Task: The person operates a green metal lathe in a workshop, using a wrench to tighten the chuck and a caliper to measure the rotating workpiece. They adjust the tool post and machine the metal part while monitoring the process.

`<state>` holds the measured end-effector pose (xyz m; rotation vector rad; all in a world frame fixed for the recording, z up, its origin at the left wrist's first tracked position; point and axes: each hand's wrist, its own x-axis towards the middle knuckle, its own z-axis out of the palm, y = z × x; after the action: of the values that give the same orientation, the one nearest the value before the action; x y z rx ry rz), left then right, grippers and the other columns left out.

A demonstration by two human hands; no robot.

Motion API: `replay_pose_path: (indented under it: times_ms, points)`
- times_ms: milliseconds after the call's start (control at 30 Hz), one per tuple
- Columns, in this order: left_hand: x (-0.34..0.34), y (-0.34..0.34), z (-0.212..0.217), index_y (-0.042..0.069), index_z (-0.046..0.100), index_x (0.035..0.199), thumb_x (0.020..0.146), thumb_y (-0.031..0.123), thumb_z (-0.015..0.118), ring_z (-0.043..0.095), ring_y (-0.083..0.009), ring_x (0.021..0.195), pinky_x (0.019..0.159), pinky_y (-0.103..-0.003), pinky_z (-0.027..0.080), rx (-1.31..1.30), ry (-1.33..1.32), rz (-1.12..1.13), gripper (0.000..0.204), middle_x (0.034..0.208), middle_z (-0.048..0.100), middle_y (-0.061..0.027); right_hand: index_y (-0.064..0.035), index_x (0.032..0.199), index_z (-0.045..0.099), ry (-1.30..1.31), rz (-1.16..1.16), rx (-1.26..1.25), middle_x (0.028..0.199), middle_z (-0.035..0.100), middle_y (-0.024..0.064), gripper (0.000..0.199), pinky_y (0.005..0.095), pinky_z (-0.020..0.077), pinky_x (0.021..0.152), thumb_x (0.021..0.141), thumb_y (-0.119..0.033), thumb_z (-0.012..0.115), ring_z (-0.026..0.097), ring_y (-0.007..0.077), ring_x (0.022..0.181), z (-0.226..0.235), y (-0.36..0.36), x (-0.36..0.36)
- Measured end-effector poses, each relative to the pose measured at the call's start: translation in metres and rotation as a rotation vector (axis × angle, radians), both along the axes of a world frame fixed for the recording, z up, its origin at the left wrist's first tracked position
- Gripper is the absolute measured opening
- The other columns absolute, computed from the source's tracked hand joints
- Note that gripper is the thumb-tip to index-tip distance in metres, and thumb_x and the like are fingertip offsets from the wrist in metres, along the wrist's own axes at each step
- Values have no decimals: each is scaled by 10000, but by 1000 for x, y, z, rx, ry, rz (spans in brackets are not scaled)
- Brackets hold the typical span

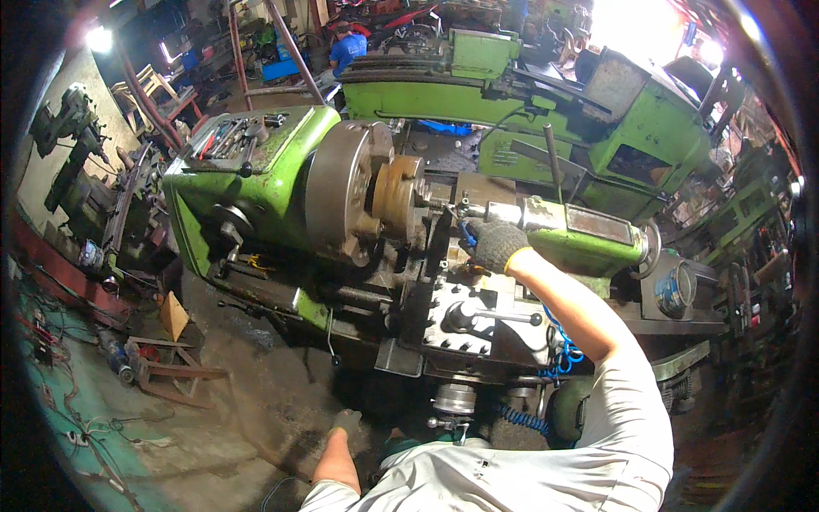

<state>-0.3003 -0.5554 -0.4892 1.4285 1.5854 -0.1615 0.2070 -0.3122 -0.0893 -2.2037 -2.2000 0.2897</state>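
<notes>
My right hand (497,246), in a dark grey knit glove with a yellow cuff, reaches over the carriage of a green lathe (589,224). Its fingers are closed around a blue tool (467,233) that looks like an air blow gun; the glove hides most of it. Just left of it, a brass-coloured ring workpiece (395,200) sits against the big steel chuck (345,192). The tailstock's steel quill (505,213) lies beyond my right hand. My left hand (346,420), also gloved, hangs low beside my body, away from the lathe; its fingers are too small to make out.
A toolpost with a lever handle (508,316) stands on the carriage below my right forearm. Blue coiled hose (563,354) hangs beside it. Hand tools lie on the headstock top (235,136). Behind stands another green lathe (452,98), with a person in blue (348,51) farther back.
</notes>
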Motion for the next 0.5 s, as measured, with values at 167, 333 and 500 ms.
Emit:
replay_pose_path:
  times_ms: [167,333,500]
  points:
    - [-15,-4,-16,6,718,1014,918,325,555,734,-369,864,834,-482,542,422,163,-553,372,944,751,-208,-161,1378,563,29,14,-54,1188,695,215,514,519,512,975,975,-477,597,647,414,1147,2,3,-2]
    - [-7,-4,-18,15,727,1007,920,344,571,732,-360,889,836,-473,543,54,-11,-65,375,953,755,-201,-155,1368,553,64,-12,-24,1122,720,206,496,514,518,952,983,-466,589,675,415,1090,-1,0,-5]
    - [-3,-2,-10,54,723,1072,990,250,459,672,-417,1116,921,-520,530,120,187,-471,339,1199,699,-223,-45,1207,589,55,5,-30,1213,692,236,406,500,524,961,962,-368,595,674,401,1138,8,-6,-11]
